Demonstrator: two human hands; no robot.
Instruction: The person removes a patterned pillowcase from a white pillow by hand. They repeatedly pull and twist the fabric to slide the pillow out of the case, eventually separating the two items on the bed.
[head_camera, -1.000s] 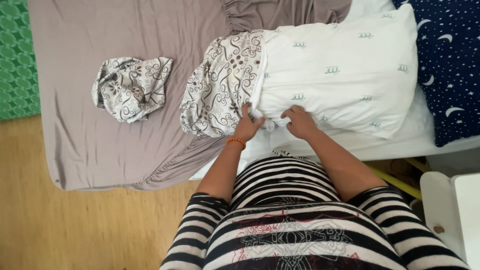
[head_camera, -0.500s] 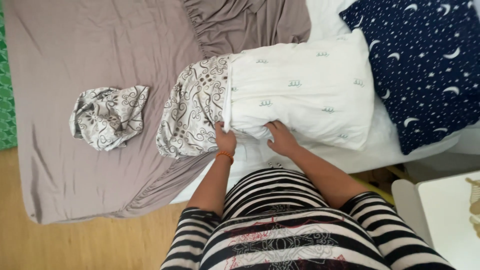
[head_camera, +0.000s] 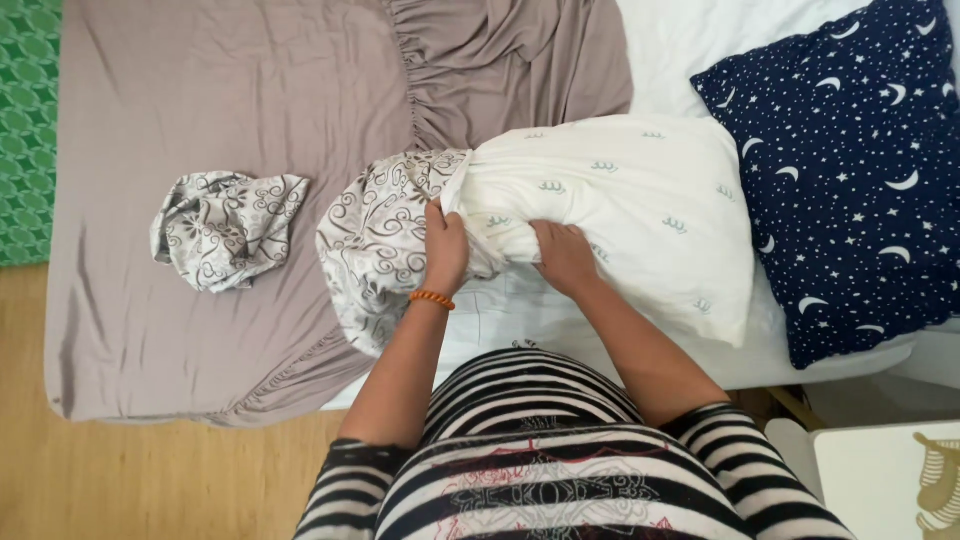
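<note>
Here I see my left hand (head_camera: 446, 248) and right hand (head_camera: 565, 255) clamped on the soft white pillow (head_camera: 620, 210), its patterned case (head_camera: 375, 245) bunched limply at nine o'clock.

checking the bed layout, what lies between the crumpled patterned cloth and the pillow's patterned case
Only bare taupe sheet separates the crumpled cloth from the patterned case, in the head view.

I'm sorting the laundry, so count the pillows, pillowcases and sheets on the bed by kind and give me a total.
Pillows: 2, the white pillow under both hands and the navy star pillow.
Patterned pillowcases: 2, one partly on the white pillow, one crumpled loose.
Sheets: 2, taupe fitted sheet and white sheet.
Total: 6
</note>
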